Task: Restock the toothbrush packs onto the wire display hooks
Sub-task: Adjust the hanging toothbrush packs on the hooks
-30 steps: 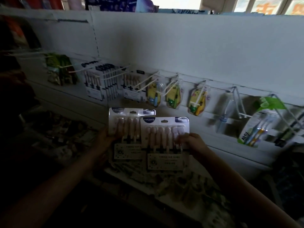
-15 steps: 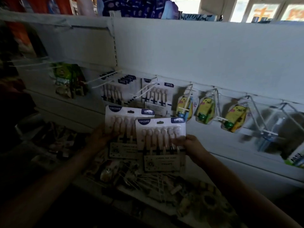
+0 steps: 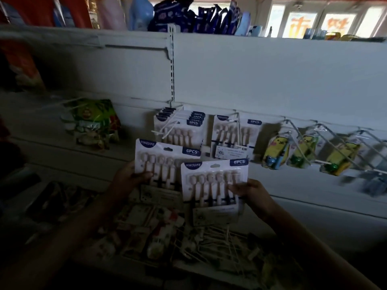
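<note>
— Presently, what does each hand hold?
— The left hand [image 3: 130,181] pinches one toothbrush pack [image 3: 161,162] by its left edge; the right hand [image 3: 250,193] pinches a second pack [image 3: 213,185] by its right edge, overlapping the first.
— Where, relative to the wire hook [image 3: 167,127]?
— Both just below it, hang holes uppermost, likely so they can be threaded on. Stocked packs [image 3: 182,126] already hang there.

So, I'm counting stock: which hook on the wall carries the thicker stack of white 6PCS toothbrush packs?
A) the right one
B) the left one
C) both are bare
B: the left hook's stack shows several overlapping 6PCS corners, while the right hook's packs look far thinner.
</note>
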